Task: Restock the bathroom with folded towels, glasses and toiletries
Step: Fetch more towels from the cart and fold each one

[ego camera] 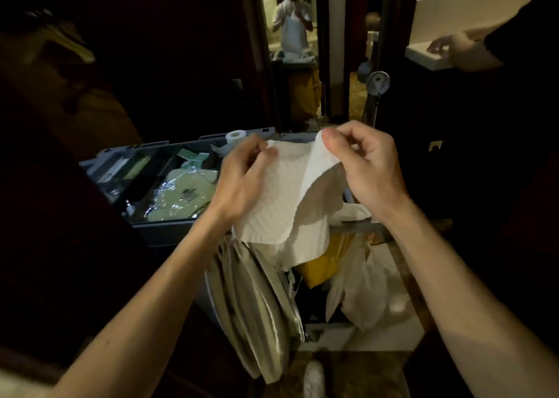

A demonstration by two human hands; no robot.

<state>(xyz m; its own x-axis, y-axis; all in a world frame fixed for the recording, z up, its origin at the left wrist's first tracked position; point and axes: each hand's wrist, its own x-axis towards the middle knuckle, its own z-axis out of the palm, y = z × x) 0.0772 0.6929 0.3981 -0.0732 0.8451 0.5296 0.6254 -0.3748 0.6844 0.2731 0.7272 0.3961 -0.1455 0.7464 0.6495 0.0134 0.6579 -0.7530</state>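
While raised over the cart (169,231), left hand (242,180) and right hand (369,168), fingers pinching towel (281,204) corners.

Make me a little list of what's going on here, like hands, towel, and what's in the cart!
left hand: pinching the towel's top left edge
right hand: pinching the top right edge
white towel: held up, hanging loosely, not yet folded
cart tray: grey, below the hands, holds pale green packets
toilet paper roll: at the tray's far edge
place: dim room, mirror behind cart
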